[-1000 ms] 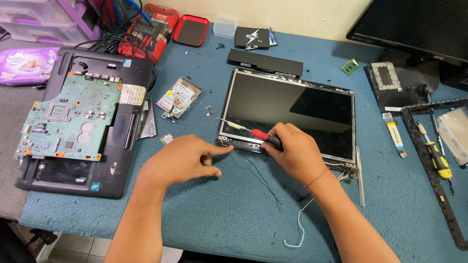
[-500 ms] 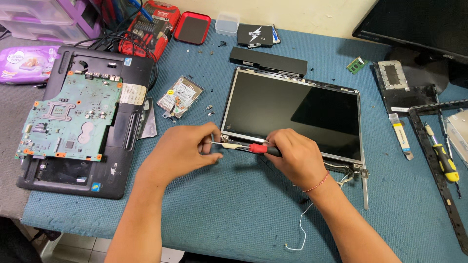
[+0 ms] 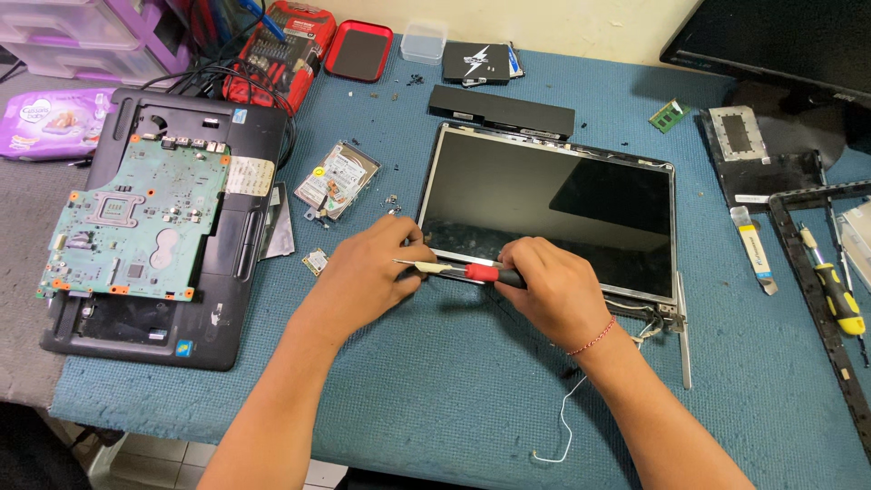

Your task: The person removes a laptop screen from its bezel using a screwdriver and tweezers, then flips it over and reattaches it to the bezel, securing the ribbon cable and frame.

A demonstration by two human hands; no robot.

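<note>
hands (image 3: pixel 467 281) on screwdriver (image 3: pixel 472 270) | panel (image 3: pixel 544 204) (motherboard (image 3: pixel 136 218) left)

Open bench (image 3: pixel 435 399) is lying in front of the screen (image 3: pixel 544 204). A laptop base (image 3: pixel 163 227) and drive (image 3: pixel 337 179) are crowding the left side. A white cable (image 3: pixel 564 426) is crossing the near right; tools (image 3: pixel 839 295) are blocking the right edge.

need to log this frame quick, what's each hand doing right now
Left hand: fingers curled, resting on the lower left corner of the laptop screen panel, by the screwdriver's tip.
Right hand: closed around the red-and-black screwdriver.
</note>
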